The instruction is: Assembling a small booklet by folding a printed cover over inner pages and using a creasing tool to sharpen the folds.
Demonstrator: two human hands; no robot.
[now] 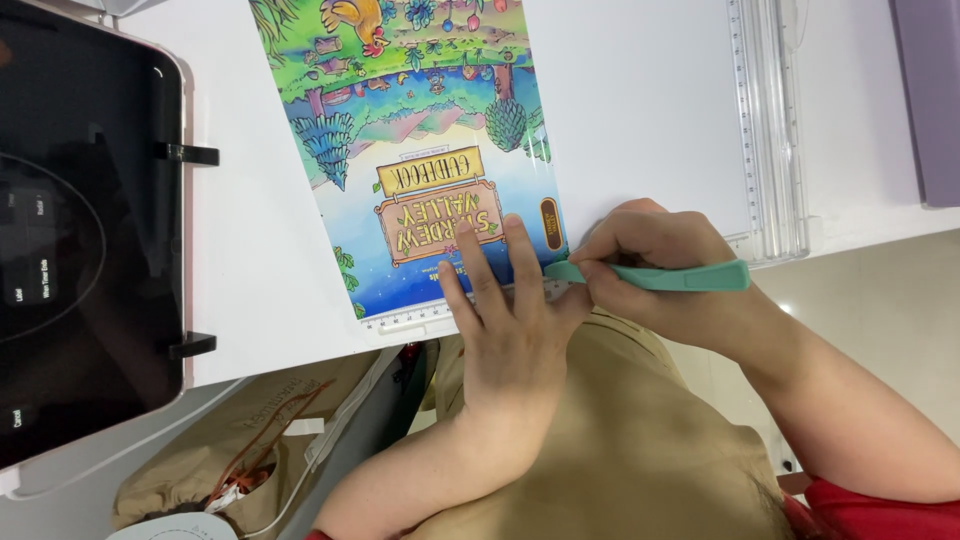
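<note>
- Our left hand (497, 300) lies flat with the fingers spread, pressing down on the near end of a colourful printed sheet (420, 140) and on the clear ruler (420, 318) that runs along that sheet's near edge.
- Our right hand (650, 262) is closed in a pen-style pinch on a teal craft knife (660, 276), whose tip meets the ruler right beside the left index finger.
- We cannot make out the blade itself; it is hidden between the two hands.
- We judge that the cut goes best if the left hand keeps firm, even weight on the ruler so that neither ruler nor sheet slips, with the fingertips kept back from the cutting edge.
- The knife should sit low and steady against the ruler's edge, drawn with light pressure instead of forced.
- The sheet lies on a white table (640, 110), its picture upside down to us.
- Further right, a clear paper trimmer (770, 130) stands on the table, well apart from the hands.
- To the left sits a dark tablet in a pink case (80, 230).
- Near our lap, below the table edge, is a tan bag (230, 450).
</note>
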